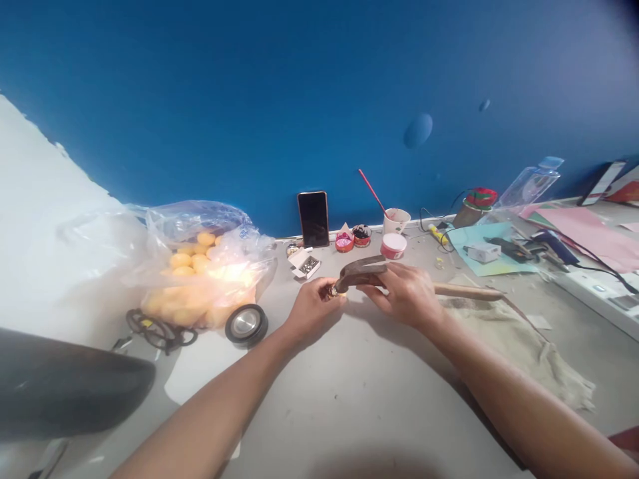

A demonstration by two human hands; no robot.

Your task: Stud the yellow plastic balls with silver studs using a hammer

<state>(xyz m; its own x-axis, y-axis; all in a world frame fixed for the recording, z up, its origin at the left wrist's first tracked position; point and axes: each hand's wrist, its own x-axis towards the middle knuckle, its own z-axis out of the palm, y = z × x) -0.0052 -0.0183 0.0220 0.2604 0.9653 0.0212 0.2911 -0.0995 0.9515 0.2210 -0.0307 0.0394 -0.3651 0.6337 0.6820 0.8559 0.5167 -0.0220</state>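
Note:
A claw hammer (pixel 362 274) with a wooden handle lies across the middle of the view, its handle pointing right. My right hand (pixel 410 293) is closed around it close to the head. The striking face is down at the fingertips of my left hand (pixel 313 311), which pinches a small shiny piece (pixel 333 291). Fingers hide most of that piece, so its kind is unclear. Just behind my left hand sits an open small white box (pixel 305 265) with little metal bits in it. Under the hammer's handle end lies a crumpled beige cloth (pixel 524 346).
A clear bag of orange balls (pixel 200 256) stands left, beside a round black-rimmed disc (pixel 246 324) and a black cable (pixel 160 330). Along the blue wall are a phone (pixel 313 219), small pots (pixel 344 241) and a paper cup (pixel 398 221). Papers (pixel 589 233) and a bottle (pixel 530 185) lie right.

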